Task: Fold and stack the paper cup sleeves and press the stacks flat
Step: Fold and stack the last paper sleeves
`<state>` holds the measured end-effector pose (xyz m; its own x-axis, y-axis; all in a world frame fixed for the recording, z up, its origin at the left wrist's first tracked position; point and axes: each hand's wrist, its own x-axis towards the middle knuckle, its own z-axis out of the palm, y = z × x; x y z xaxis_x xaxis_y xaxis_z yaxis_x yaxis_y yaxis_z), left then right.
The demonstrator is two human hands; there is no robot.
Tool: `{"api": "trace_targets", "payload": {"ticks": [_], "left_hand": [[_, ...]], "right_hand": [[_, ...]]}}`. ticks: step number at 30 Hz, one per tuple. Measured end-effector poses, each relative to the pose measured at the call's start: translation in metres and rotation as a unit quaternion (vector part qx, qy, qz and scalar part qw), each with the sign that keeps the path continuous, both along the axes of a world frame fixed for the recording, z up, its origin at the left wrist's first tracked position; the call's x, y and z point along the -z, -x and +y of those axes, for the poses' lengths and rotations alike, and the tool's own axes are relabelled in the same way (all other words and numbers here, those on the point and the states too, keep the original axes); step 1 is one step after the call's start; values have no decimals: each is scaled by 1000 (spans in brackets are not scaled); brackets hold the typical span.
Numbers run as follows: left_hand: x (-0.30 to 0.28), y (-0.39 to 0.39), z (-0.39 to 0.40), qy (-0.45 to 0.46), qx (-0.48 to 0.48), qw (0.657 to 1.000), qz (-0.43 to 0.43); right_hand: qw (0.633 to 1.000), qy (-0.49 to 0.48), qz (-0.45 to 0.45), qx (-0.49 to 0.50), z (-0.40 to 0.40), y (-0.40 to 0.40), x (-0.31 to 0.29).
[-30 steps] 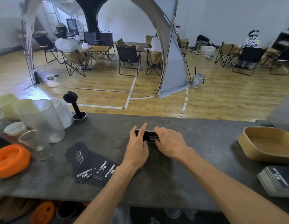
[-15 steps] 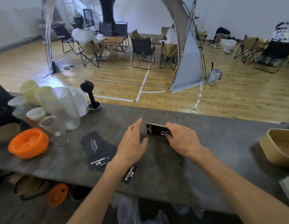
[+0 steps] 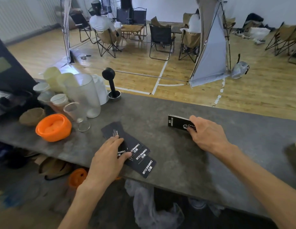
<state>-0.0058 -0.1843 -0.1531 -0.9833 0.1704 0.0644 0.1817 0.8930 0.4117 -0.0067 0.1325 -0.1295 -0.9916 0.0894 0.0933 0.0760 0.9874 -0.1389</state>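
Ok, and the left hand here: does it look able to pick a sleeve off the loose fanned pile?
Probably yes. The left hand already rests its fingers on the fanned sleeves at the counter's near edge, with nothing lying over them. The right hand is off to the side, gripping the folded stack.

Dark grey stone-look tabletop with cups and black paper sleeves on it.

At the left end stand clear plastic cups, a small glass, an orange bowl-shaped lid and a black tamper near the far edge. Fanned loose sleeves lie at the near edge, one overhanging it. A stack of folded sleeves sits well apart to their right.
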Motion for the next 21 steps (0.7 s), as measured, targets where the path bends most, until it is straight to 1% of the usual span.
{"api": "trace_targets", "payload": {"ticks": [3,6,8,10,12,13,16,18,21], "left_hand": [[2,-5,0,-9,-4,1000,15],[3,-9,0,-33,4,998,59],[5,-11,0,-58,12,991,118],[4,-13,-2,-84,-10,978,189],[-3,-8,-5,-122,-42,955,267],[-10,-5,-5,-153,-59,943,290],[-34,6,6,-278,-82,911,294],[-45,7,23,-329,-90,897,282],[-43,15,50,-385,-107,883,247]], "right_hand": [[1000,-6,1,-2,-2,-2,0],[1000,-10,0,-1,-3,-3,-2],[1000,-12,1,-1,-4,-4,-4],[1000,-13,-9,0,-5,-4,-6],[1000,-6,-22,1,-9,-5,-7],[1000,1,-24,-2,-14,-5,-8],[999,30,-19,-23,-35,-2,-13],[998,44,-21,-37,-51,2,-17],[997,54,-25,-53,-69,4,-26]]}}
